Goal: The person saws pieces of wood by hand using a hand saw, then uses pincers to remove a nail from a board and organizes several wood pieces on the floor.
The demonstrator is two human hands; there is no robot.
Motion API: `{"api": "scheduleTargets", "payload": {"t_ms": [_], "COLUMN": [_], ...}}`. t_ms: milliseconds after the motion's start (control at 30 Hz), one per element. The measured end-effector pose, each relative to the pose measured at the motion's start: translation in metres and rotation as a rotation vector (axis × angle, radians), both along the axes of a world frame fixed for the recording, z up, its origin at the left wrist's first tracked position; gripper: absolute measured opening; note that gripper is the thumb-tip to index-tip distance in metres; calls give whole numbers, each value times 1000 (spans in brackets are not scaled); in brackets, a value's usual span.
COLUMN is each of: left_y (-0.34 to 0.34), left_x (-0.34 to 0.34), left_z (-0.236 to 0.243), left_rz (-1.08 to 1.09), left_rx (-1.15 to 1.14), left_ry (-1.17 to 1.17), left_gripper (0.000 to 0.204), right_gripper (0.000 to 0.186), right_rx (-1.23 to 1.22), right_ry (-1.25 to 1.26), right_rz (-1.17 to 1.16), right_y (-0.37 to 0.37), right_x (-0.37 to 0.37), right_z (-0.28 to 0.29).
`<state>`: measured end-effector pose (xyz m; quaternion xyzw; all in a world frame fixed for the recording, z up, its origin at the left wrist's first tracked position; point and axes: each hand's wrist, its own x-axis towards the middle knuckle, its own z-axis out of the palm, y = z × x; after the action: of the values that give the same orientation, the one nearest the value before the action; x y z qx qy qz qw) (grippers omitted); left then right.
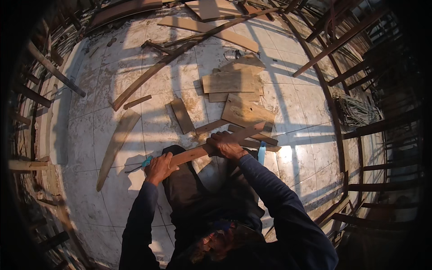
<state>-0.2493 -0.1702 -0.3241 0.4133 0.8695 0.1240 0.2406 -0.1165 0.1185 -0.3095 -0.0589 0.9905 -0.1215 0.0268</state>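
Just left of the frame's centre, a narrow wooden strip [191, 155], straight-edged and flat, reddish-brown in the near part and paler toward the far end, with a small dark spot near that end. Long axis slanting from lower left to upper right at a shallow angle, far end pointing upper right, over the knotted board [245, 109]. Held in both hands: at the lower-left end, fingers of the left hand [160, 168] curled round the wood; farther along, fingers of the right hand [226, 145] closed over it, with bare strip between.

Just beside the left hand, a teal object [146, 162], partly hidden; impossible to tell whether touching. Right of the right hand, a smooth blue object [262, 153], kind unclear.

Underneath, pale, dirt-smeared floor tiles [85, 148]. At left, a long tapered board [118, 146], rough-grained. Above centre, overlapping rectangular boards [228, 83], flat and tan. Toward upper left, a long dark beam [157, 69], laid diagonally. At right, a loose coil of pale wire or cord [357, 111].
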Motion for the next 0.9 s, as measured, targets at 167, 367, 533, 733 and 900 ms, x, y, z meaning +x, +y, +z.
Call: {"api": "scheduleTargets", "payload": {"t_ms": [167,367,533,733,900], "left_y": [16,50,83,90,88], "left_x": [-58,-96,-134,-177,-185], "left_z": [-51,-136,-177,-193,-204], "left_rz": [15,49,81,123,100], "left_rx": [15,216,72,-89,-97], "left_ry": [-47,214,117,24,-35], "left_gripper": [53,47,48,34,32], "right_gripper": [23,28,19,25,37], "right_rx": [-42,-7,16,-43,-142], "right_ry": [166,-17,28,76,77], "right_rz": [-5,-3,-38,-58,-105], "right_y": [11,44,65,70,66], "right_x": [-60,-116,-165,-202,-206], "right_z": [-33,-93,-132,-161,-171]}}
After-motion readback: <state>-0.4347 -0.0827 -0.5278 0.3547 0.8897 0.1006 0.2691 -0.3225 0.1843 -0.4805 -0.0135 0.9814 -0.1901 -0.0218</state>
